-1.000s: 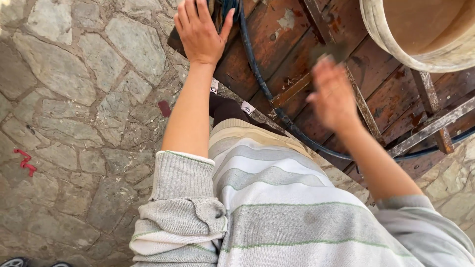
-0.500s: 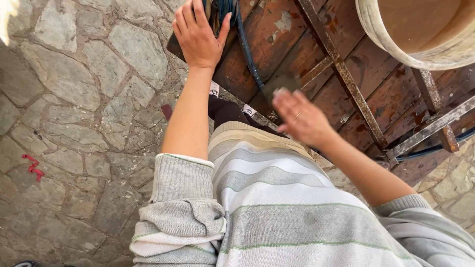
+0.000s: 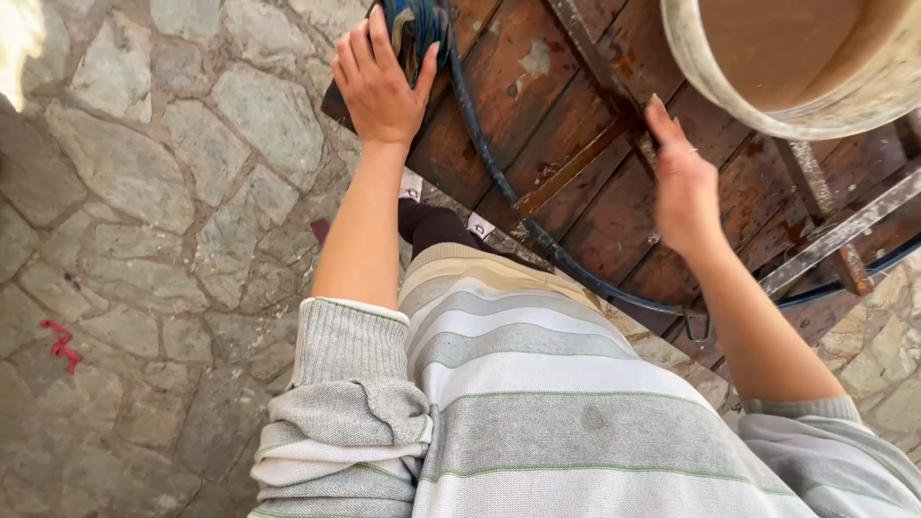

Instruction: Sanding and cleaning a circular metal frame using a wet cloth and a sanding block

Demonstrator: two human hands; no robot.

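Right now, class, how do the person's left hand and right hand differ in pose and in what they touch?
The left hand lies flat, fingers spread, on the corner of the wooden platform beside a blue bundle; the right hand stands edge-on, fingers against a rusty metal bar. The right hand wears a ring; the left shows none. Both are bare, sleeves pushed up.

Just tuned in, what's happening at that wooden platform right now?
A person in a grey striped sweater leans over a dark red wooden platform set on stone paving. The left hand lies flat at the platform's corner, against a bundle of blue hose. The right hand touches a metal bar running across the boards, fingers extended. A large pale tub stands on the platform's far side.
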